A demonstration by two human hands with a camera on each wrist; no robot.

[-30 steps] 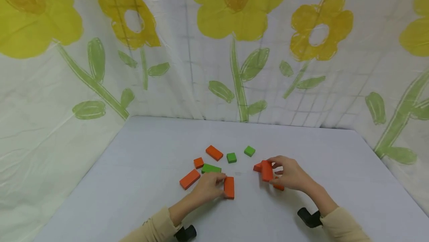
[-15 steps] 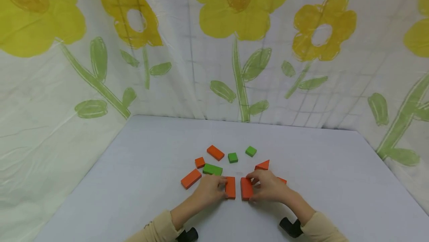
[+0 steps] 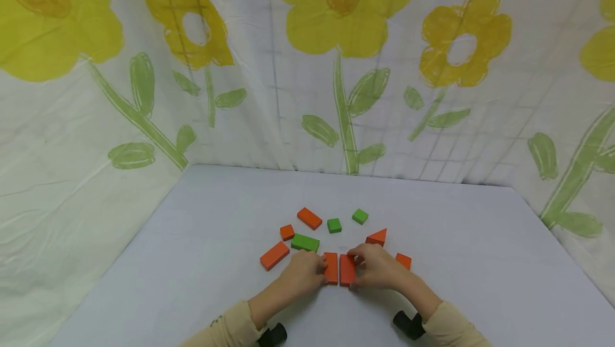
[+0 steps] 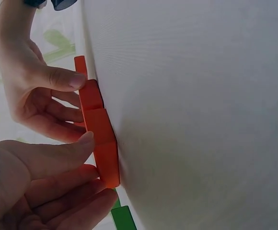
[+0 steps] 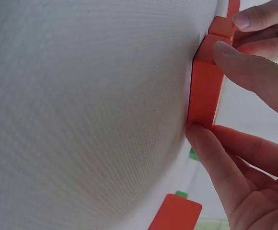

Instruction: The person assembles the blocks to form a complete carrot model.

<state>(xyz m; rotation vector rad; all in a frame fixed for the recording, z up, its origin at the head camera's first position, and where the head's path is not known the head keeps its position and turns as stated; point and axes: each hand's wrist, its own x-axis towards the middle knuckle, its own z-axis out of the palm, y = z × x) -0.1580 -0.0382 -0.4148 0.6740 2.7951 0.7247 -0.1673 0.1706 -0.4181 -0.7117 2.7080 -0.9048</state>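
My left hand (image 3: 302, 273) pinches a flat orange-red rectangular block (image 3: 331, 269) by its two ends, thumb at the near end. To its right, my right hand (image 3: 377, 268) grips a similar red block (image 3: 347, 270) the same way. Both blocks lie lengthwise on the white table, side by side, with only a thin gap between them in the head view. The left wrist view shows the left block (image 4: 105, 148) nearest, the other block (image 4: 91, 94) just beyond it. Fingertips press both ends of the right block (image 5: 206, 91) in the right wrist view.
Behind the left hand lie a green rectangular block (image 3: 305, 243), a small orange cube (image 3: 286, 232) and two orange blocks (image 3: 275, 255). Two green cubes (image 3: 334, 225) sit farther back. A red triangular block (image 3: 377, 237) and an orange block (image 3: 403, 261) lie behind the right hand.
My right hand has carried its red block left and down, away from the triangular block, and slid it up beside the left one. My left hand has stayed nearly still on its block.
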